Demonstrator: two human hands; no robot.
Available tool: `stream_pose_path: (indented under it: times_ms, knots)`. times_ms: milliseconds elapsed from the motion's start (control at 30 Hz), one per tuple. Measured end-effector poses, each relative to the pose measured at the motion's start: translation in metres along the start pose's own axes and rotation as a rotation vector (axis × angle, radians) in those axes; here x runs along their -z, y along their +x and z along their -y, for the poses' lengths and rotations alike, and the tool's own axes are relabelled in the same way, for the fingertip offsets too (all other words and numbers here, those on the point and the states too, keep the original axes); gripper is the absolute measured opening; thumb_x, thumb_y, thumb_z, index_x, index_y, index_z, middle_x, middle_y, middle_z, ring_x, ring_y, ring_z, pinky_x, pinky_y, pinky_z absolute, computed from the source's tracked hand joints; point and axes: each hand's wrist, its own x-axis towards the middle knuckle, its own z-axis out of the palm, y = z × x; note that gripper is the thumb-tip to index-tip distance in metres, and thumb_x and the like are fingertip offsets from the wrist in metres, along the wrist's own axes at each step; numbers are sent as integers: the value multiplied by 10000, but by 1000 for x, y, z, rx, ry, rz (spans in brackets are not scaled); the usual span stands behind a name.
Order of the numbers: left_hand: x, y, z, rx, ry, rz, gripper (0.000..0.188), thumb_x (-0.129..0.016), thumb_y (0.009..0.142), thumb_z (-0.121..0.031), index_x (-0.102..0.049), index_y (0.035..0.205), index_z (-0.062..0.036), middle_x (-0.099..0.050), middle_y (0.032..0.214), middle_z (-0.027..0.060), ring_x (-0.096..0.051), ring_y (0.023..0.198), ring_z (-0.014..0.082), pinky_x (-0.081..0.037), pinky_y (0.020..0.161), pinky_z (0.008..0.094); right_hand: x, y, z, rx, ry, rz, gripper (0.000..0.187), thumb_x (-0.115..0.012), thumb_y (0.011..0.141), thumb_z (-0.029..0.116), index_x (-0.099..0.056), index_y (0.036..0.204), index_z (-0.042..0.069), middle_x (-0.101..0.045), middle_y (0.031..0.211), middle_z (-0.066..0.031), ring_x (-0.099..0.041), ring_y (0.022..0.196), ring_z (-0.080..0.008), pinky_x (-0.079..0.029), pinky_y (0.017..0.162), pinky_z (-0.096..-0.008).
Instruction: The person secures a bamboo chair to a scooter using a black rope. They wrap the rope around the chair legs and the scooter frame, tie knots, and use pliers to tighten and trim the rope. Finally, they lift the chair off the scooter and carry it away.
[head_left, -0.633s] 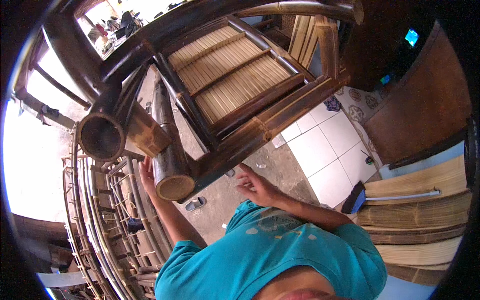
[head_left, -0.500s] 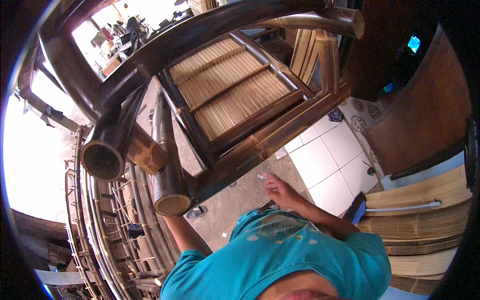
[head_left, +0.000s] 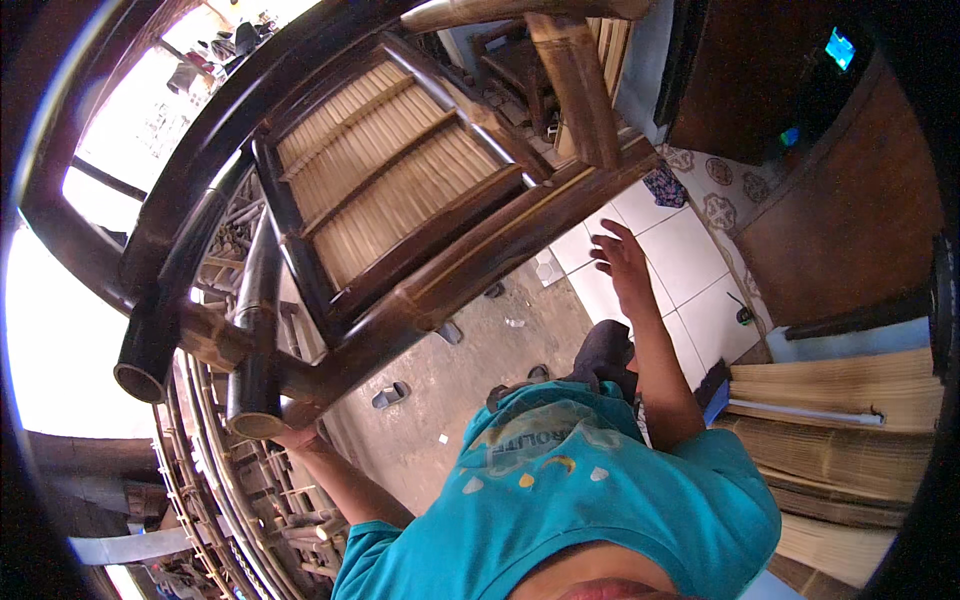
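Observation:
A dark brown bamboo chair (head_left: 440, 285) is tilted in front of me, its pale slatted panel (head_left: 370, 170) framed by thick glossy poles. Two open pole ends (head_left: 257, 425) point toward me at its lower left. My left hand (head_left: 300, 437) is closed on the frame beside these ends; the bamboo hides most of its fingers. Away from the chair's right side, my right hand (head_left: 622, 262) is raised over the white floor tiles (head_left: 680, 260). Its fingers are spread and nothing is in them.
Bamboo poles and ladder-like frames (head_left: 190, 450) stand on the left. Stacked slatted bamboo sheets (head_left: 840, 400) are on the right, with a white tube (head_left: 800, 412) across them. A grey sandal (head_left: 390, 395) lies on the concrete floor (head_left: 400, 450). A brown panel (head_left: 850, 230) rises at the right.
The chair has shifted left in view, and my left hand has moved left with it. My right hand has swung out to the right and farther up, its fingers spreading.

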Motion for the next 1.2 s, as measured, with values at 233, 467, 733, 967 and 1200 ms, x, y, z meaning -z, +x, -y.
stream_pose_path:
  times_ms: [233,467,733,967,1200]
  knots:
    - [-51,-49,-80,176,-631,-361,612,-464,939,-498,-496,1252,27,-601,1191,162,-574,1038,304,-442,931,503,28,46,-16,-49,-16,380,324,-515,983,279,-546,1224,65,-629,1041,-36,-596,881,-117,-477,785,-278]
    - [-69,-70,-93,90,51,-446,483,-434,979,-377,-471,1320,-37,-521,1273,124,-516,1131,224,-416,961,368,130,38,-94,-217,-201,581,497,-463,973,440,-585,1143,-11,-652,952,-106,-629,846,-182,-505,780,-311]
    - [-110,-88,-70,-133,86,-599,572,-525,965,-369,-393,1373,9,-470,1344,165,-466,1214,246,-364,1030,382,265,-56,-231,-402,-1144,758,482,-593,850,437,-604,1191,97,-644,1101,-199,-598,1075,-360,-465,926,-462]
    - [-103,-285,120,235,664,-114,551,-512,962,-215,-329,1413,42,-368,1440,221,-395,1303,314,-314,1075,391,256,-158,-310,-563,-1375,628,510,-646,802,451,-584,1265,245,-338,1442,-218,-348,1283,-471,-367,1018,-538]
    - [-107,-634,233,1078,720,974,942,-571,804,-654,-254,1464,-62,-324,1393,351,-292,1320,486,-250,1092,541,209,-212,-358,-414,-1594,710,460,-680,773,396,-619,1184,197,-337,1378,-239,-335,1253,-459,-398,981,-539]
